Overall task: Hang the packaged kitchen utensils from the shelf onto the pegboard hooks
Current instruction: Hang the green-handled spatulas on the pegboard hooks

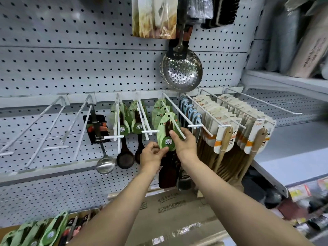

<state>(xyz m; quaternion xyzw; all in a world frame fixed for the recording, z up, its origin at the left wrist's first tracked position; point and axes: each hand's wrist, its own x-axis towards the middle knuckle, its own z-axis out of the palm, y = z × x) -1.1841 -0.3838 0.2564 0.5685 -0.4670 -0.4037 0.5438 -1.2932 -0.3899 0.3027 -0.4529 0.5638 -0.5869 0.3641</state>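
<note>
A dark wooden spatula on a green leaf-shaped card (166, 129) hangs at the front end of a white pegboard hook (174, 115). My left hand (152, 154) pinches the card's lower edge. My right hand (184, 141) holds the card's right side near the hook's tip, thumb on the card's front. Two more green-carded utensils (160, 109) hang behind it on the same hook. A pile of green-carded utensils (35, 231) lies on the shelf at the bottom left.
Dark ladles with green cards (125, 125) and a steel ladle (104, 164) hang to the left. Several bare hooks (44, 125) stand further left. Blue utensils (190, 112) and wooden spatulas (225, 135) fill the hooks on the right. A steel skimmer (181, 71) hangs above. A cardboard box (170, 213) lies below.
</note>
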